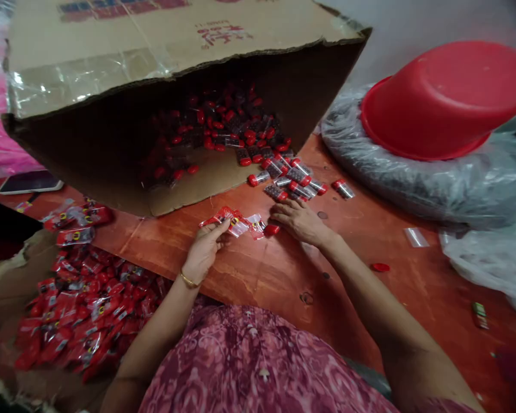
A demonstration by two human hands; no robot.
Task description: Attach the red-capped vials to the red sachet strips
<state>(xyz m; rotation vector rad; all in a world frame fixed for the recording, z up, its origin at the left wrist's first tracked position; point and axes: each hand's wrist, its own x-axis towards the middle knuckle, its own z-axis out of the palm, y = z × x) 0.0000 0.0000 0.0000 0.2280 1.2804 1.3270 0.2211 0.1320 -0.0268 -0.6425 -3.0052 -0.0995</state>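
Observation:
My left hand (206, 248) pinches a small clear packet with a red header (234, 222) just above the reddish table (262, 269). My right hand (298, 221) rests on the table right of the packet, its fingers curled over a red-capped clear tube (272, 230) at the packet's open end. Just beyond my right hand lie several loose red-capped tubes (294, 180), spilling from a cardboard box (112, 86) tipped on its side, with many more inside it.
A heap of filled red packets (81, 310) lies at the lower left. An upturned red basin (442, 97) sits on a plastic-wrapped bundle (413, 172) at the right. A phone (30, 182) lies at the left edge. A loose red cap (379, 267) and an empty clear bag (416, 237) are on the table.

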